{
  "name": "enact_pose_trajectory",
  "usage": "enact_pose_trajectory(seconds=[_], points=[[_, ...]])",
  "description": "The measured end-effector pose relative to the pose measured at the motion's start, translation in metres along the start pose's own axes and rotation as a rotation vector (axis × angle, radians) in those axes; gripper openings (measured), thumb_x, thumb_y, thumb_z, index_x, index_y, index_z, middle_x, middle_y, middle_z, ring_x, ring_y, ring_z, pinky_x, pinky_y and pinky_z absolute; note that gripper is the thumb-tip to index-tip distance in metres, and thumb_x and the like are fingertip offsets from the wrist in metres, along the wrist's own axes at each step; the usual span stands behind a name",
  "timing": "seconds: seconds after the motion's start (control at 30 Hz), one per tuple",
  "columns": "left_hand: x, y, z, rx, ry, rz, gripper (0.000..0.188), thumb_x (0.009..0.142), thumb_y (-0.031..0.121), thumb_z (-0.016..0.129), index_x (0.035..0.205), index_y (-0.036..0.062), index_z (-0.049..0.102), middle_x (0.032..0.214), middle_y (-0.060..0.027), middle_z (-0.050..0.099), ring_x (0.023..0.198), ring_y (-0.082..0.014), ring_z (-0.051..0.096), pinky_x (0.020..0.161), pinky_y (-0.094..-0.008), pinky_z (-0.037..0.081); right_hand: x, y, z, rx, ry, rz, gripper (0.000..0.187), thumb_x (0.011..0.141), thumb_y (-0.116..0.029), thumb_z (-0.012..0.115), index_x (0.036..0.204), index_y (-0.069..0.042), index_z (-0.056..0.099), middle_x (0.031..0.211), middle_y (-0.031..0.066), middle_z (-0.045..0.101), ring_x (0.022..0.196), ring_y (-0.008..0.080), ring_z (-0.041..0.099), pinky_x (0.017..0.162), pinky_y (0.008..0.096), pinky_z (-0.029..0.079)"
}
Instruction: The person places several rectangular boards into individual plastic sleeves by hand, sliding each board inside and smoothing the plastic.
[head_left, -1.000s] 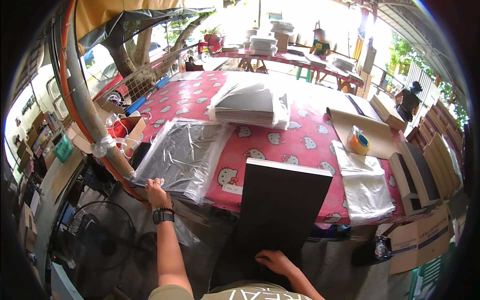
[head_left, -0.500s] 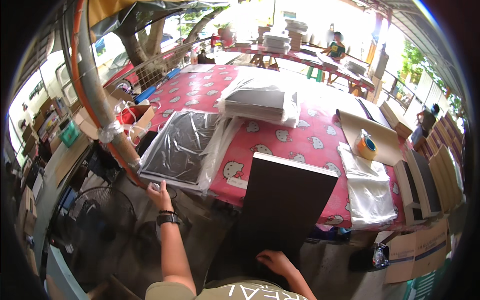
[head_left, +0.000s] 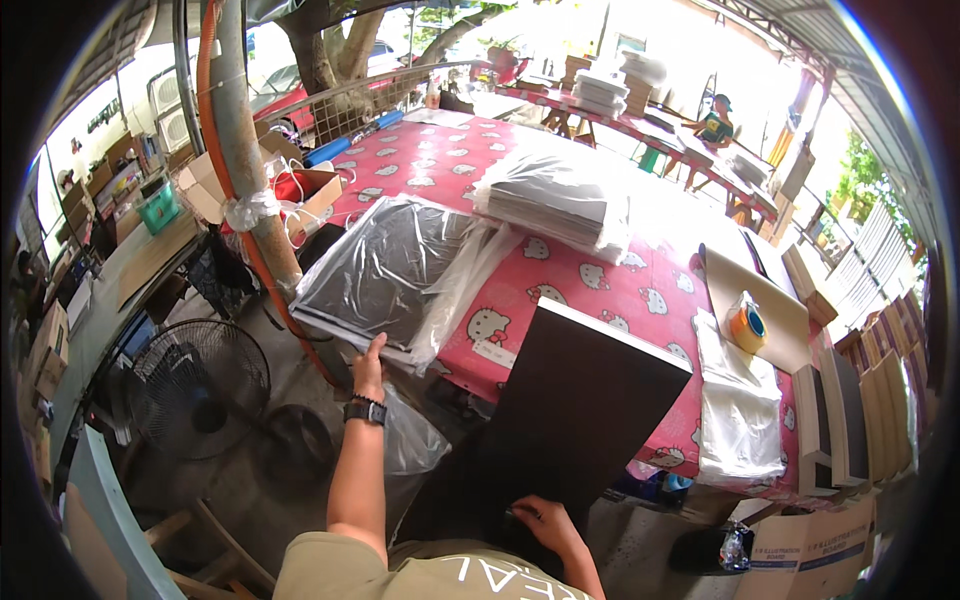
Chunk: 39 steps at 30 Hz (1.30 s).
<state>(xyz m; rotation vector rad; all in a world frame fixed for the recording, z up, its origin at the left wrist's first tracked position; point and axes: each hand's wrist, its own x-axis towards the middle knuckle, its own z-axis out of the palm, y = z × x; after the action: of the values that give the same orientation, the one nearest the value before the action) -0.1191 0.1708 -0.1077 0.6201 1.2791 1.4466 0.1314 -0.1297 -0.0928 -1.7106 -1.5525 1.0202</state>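
Note:
My left hand point(head_left: 369, 364), with a black watch on the wrist, grips the near edge of a dark board wrapped in clear plastic point(head_left: 385, 266) that lies on the red patterned table point(head_left: 600, 285). My right hand point(head_left: 541, 516) holds the lower end of a big dark brown panel point(head_left: 572, 406). That panel leans from my lap up against the table's front edge. A stack of wrapped boards point(head_left: 556, 198) lies further back on the table.
A roll of tape point(head_left: 746, 326) sits on a cardboard sheet point(head_left: 770, 310) at the right, with folded plastic bags point(head_left: 738, 412) in front. A floor fan point(head_left: 195, 385) stands at the left beside a post point(head_left: 248, 165). Wooden boards point(head_left: 848, 412) lie at the far right. A person sits at a far table point(head_left: 712, 124).
My head has shifted, so the view now looks more from the left. Both hands keep the same hold on the wrapped board and the dark panel.

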Motion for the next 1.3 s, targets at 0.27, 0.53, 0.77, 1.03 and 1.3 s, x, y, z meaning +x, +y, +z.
enact_pose_trajectory(seconds=[0.27, 0.53, 0.77, 1.03, 1.3], points=[[-0.030, 0.020, -0.038, 0.107, -0.135, -0.062, 0.031, 0.070, 0.038, 0.066, 0.075, 0.0110, 0.053, 0.061, 0.0062, 0.046, 0.045, -0.0042, 0.038, 0.040, -0.0201, 0.026, 0.000, 0.002, -0.003, -0.024, -0.058, 0.010, 0.018, 0.078, -0.019, 0.057, 0.092, -0.007, 0.059, 0.080, 0.0128, 0.061, 0.071, 0.0256, 0.059, 0.062, 0.0321, 0.046], [0.043, -0.010, -0.042, 0.574, 0.468, 0.471, 0.094, 0.069, 0.050, 0.061, 0.124, -0.0119, 0.018, 0.122, -0.0256, 0.034, 0.113, -0.0328, 0.036, 0.094, -0.0373, 0.028, 0.009, -0.006, 0.002, 0.006, -0.030, -0.013, 0.017, 0.079, -0.018, 0.056, 0.091, -0.006, 0.058, 0.080, 0.0129, 0.060, 0.073, 0.0268, 0.059, 0.063, 0.0330, 0.046], [0.036, 0.015, -0.042, 0.815, 0.220, 0.539, 0.092, 0.074, 0.044, 0.058, 0.126, -0.0137, 0.009, 0.132, -0.0311, 0.013, 0.125, -0.0368, 0.015, 0.102, -0.0370, 0.015, 0.000, 0.007, 0.002, 0.012, -0.061, 0.005, 0.019, 0.079, -0.019, 0.057, 0.093, -0.007, 0.059, 0.083, 0.0121, 0.061, 0.076, 0.0252, 0.060, 0.066, 0.0324, 0.047], [0.018, 0.020, -0.032, 0.679, 0.141, 0.609, 0.089, 0.076, 0.048, 0.051, 0.126, -0.0138, 0.011, 0.130, -0.0335, 0.015, 0.124, -0.0397, 0.016, 0.102, -0.0388, 0.014, 0.009, 0.015, 0.007, 0.002, -0.093, 0.004, 0.021, 0.079, -0.022, 0.056, 0.095, -0.008, 0.058, 0.084, 0.0130, 0.061, 0.075, 0.0271, 0.059, 0.066, 0.0334, 0.046], [0.028, 0.007, -0.001, 0.782, 0.248, 0.485, 0.085, 0.077, 0.045, 0.051, 0.126, -0.0112, 0.011, 0.121, -0.0361, 0.025, 0.111, -0.0442, 0.033, 0.091, -0.0424, 0.032, 0.011, 0.008, 0.012, 0.009, -0.132, 0.026, 0.021, 0.079, -0.022, 0.056, 0.093, -0.007, 0.058, 0.081, 0.0134, 0.061, 0.076, 0.0275, 0.059, 0.066, 0.0339, 0.046]])
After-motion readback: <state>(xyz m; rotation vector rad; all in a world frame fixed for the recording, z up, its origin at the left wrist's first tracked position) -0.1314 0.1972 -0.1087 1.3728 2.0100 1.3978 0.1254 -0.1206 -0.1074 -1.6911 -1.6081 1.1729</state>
